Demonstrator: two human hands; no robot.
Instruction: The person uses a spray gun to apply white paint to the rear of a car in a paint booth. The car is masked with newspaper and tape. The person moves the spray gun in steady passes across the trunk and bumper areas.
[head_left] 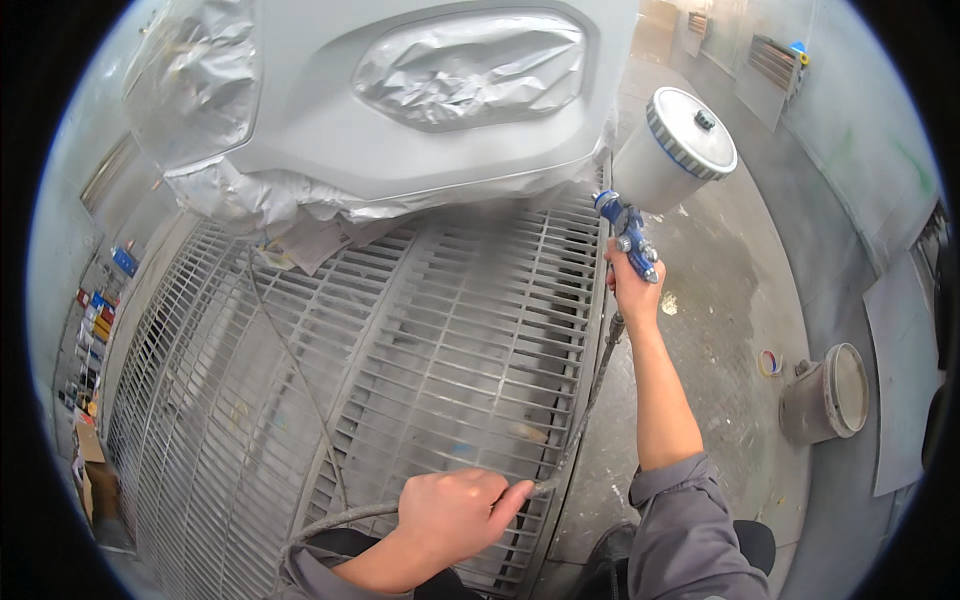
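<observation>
My right hand [634, 288] is wrapped round the handle of a blue spray gun [628, 236], which points toward the vehicle panel. A large pale paint cup [672, 150] with a white lid sits on the gun. From the handle, an air hose [600, 375] runs down to my left hand [455, 515], closed round it low in front of me. Ahead stands a grey vehicle body panel [300, 120]. Crumpled masking film [470, 75] covers an oval opening in it, and more film hangs along its lower edge. A grey haze blurs the area below the panel.
Metal floor grating [450, 370] lies under the panel, with a thin cord [290, 345] across it. At the right stand a dirty bucket [825, 395], a tape roll [769, 362] and a leaning board [900, 370]. Several cans and boxes [95, 320] line the left wall.
</observation>
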